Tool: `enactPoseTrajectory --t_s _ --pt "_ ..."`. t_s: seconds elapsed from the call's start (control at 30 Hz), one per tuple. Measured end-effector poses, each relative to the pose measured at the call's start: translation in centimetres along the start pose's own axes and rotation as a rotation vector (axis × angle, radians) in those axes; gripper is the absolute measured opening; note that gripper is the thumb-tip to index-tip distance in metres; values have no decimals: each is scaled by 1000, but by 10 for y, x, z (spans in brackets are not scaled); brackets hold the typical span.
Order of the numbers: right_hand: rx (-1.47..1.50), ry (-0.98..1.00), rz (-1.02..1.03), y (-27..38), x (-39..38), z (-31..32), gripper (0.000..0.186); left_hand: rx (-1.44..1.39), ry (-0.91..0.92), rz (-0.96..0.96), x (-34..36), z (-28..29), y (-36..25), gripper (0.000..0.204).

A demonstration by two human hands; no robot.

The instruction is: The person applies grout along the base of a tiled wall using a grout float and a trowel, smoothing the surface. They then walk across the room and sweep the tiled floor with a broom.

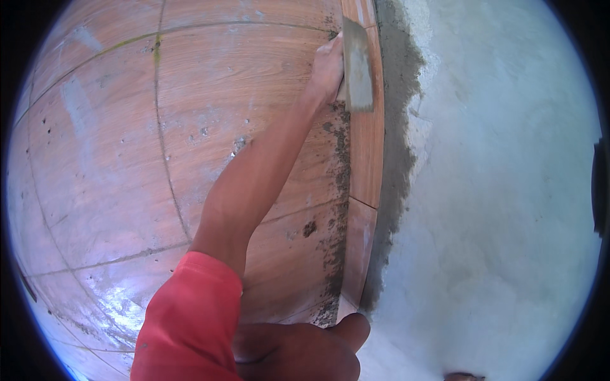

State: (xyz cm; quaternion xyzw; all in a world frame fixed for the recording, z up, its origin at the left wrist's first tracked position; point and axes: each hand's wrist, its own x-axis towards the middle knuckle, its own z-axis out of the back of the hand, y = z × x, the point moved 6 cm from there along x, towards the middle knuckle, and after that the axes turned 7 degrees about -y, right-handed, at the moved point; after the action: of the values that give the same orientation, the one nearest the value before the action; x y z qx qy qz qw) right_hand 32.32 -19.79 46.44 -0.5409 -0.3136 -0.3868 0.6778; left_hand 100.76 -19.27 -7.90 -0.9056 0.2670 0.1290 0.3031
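Observation:
My left hand [327, 66] reaches far ahead from a red sleeve. It is closed around the handle side of a flat rectangular plastering trowel [359, 66], and the fingers mostly hide the handle. The blade is upright, its grey-smeared face turned to the right, over the narrow wood-look skirting tiles [366, 149] along the wall's foot. Whether the blade touches the tile I cannot tell. Behind the tiles' outer edge runs a strip of dark grey mortar [397, 127]. My right hand is outside the picture.
Wood-look floor tiles [235, 70], smeared and dotted with mortar, spread out on the left. Mortar crumbs [337, 254] line the joint beside the skirting. A pale plastered wall [502, 178] fills the right. My bare bent leg [298, 352] shows at the lower middle.

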Motion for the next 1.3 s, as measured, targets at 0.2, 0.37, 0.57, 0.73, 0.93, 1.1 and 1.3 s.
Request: enactPoseTrajectory --t_s 0.2,0.37,0.57,0.73,0.93,1.1,1.3 --pt "-170 77 108 -21 -4 -1 66 67 37 -62 17 -27 7 43" --pt "-131 92 20 -18 -5 -1 66 95 42 -51 14 -25 28 43" --pt "-207 46 172 -15 -6 -1 63 261 14 -185 -4 -25 36 41" --pt "-261 -67 310 13 -3 6 59 340 14 -247 -34 -24 42 40" --pt "-114 -88 283 11 -3 5 55 477 -18 -244 -65 -22 41 40" --pt "-102 -67 261 -24 -8 -1 58 468 -9 -192 -83 -21 49 40" --pt "-58 -78 281 -38 -11 -3 57 463 10 -169 -107 -18 59 38"
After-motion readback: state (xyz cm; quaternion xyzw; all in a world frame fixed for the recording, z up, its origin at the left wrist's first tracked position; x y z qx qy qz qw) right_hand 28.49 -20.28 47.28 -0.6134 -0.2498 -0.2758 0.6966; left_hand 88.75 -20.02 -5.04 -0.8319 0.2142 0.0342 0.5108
